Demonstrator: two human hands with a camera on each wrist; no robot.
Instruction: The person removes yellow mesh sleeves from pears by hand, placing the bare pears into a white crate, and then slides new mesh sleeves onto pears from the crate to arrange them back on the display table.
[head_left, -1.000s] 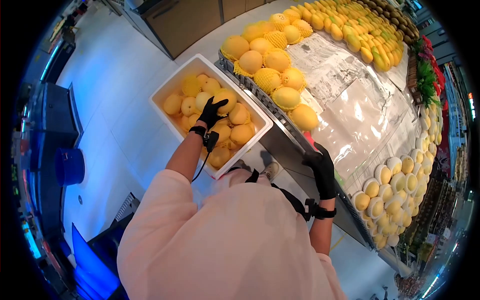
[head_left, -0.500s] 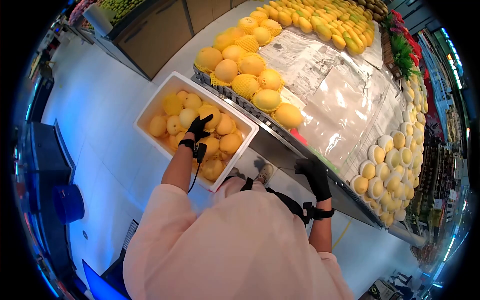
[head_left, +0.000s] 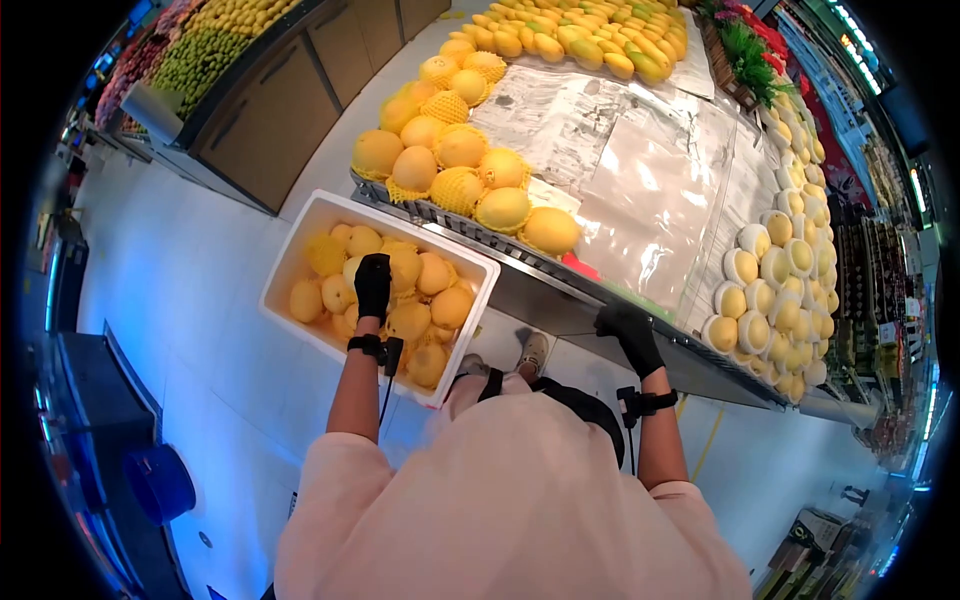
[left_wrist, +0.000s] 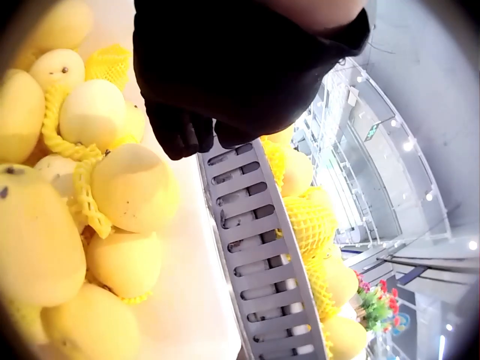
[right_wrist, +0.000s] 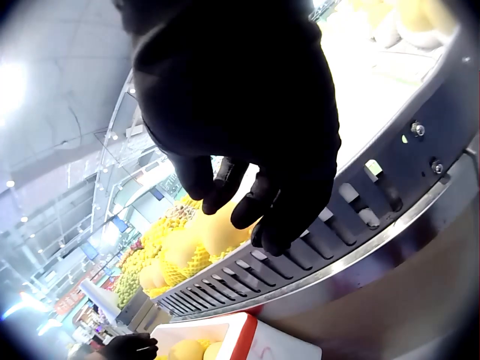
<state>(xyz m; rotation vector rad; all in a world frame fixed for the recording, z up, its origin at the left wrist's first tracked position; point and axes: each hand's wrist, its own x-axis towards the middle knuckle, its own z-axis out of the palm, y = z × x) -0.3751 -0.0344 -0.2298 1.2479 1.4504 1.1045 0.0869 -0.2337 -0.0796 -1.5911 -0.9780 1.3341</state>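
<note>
My black-gloved left hand (head_left: 372,285) is over the white foam box (head_left: 468,338) of large yellow fruits (head_left: 408,321). In the left wrist view that hand (left_wrist: 232,75) has its fingers bent loosely, no fruit visible in them, beside the grey slotted rail (left_wrist: 259,262). At the display's front edge, my gloved right hand (head_left: 632,340) hangs with relaxed fingers. The right wrist view shows this hand (right_wrist: 240,105) in front of the rail (right_wrist: 262,274), its fingers spread and loosely bent around nothing; whether it touches the rail I cannot tell.
Net-wrapped yellow fruits (head_left: 503,208) line the display's left front, beside paper and clear plastic sheeting (head_left: 650,190). Longer yellow fruits (head_left: 600,35) lie at the back, white-wrapped ones (head_left: 752,330) at the right. A blue bin (head_left: 160,485) stands on the floor at left.
The head view has shifted, bringing the green fruit stand at upper left into view. My left hand has drawn back from the large fruit it was touching, which stays in the box.
</note>
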